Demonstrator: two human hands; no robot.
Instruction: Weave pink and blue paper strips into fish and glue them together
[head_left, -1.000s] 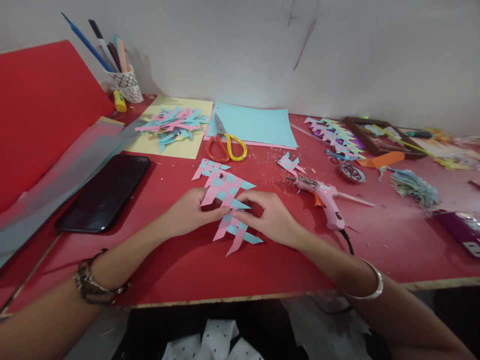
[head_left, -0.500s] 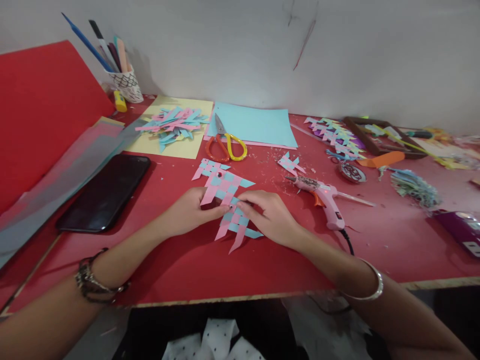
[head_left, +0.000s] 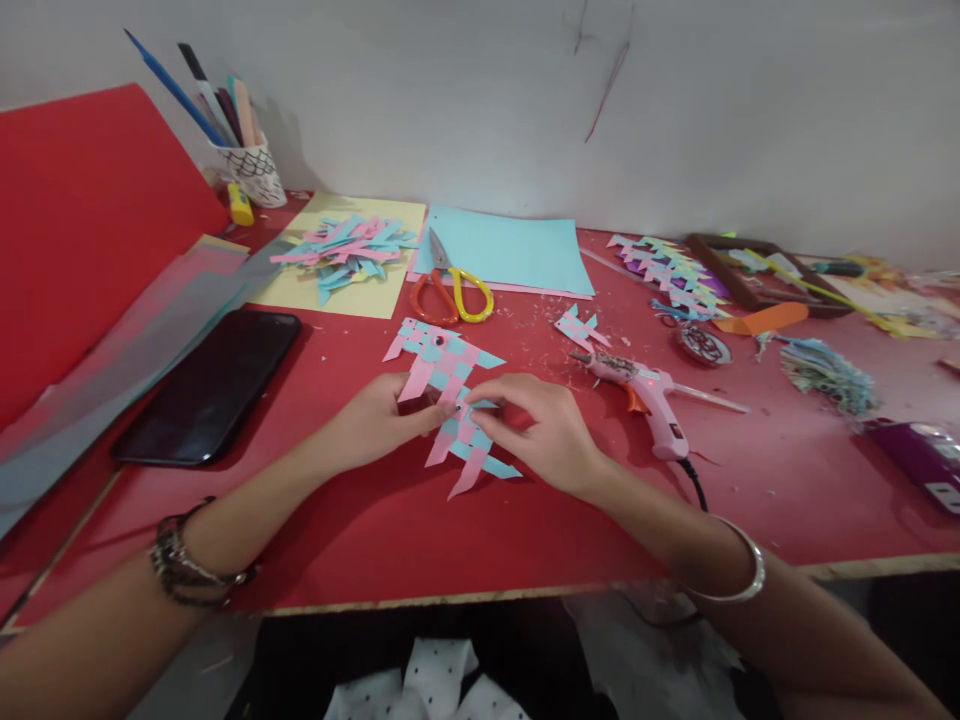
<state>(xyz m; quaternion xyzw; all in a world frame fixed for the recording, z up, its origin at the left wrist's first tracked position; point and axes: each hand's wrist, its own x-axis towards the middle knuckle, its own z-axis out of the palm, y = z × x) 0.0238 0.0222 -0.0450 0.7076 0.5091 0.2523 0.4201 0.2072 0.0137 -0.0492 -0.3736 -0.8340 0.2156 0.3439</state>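
Between my hands is a small fish woven from pink and blue paper strips [head_left: 466, 435], with a dark eye dot and strip ends hanging toward me. My left hand [head_left: 394, 415] pinches its upper left part between thumb and fingers. At its upper right edge, the thumb and index finger of my right hand [head_left: 536, 425] close on the paper; the exact contact is partly hidden. Just beyond lies another woven fish [head_left: 454, 362], partly behind my left fingers, overlapping a further woven piece [head_left: 409, 337].
Scissors [head_left: 450, 285] lie by blue paper sheets [head_left: 517, 245]. A pink glue gun [head_left: 656, 400] with a cord rests right of my hands, near a small woven fish [head_left: 577, 325]. Left are a black phone [head_left: 214, 385], a strip pile [head_left: 352, 245] and a pen cup [head_left: 255, 172].
The held fish and both hands have shifted slightly left and up. My right fingertips have moved a little along the fish's edge, uncovering more of it.
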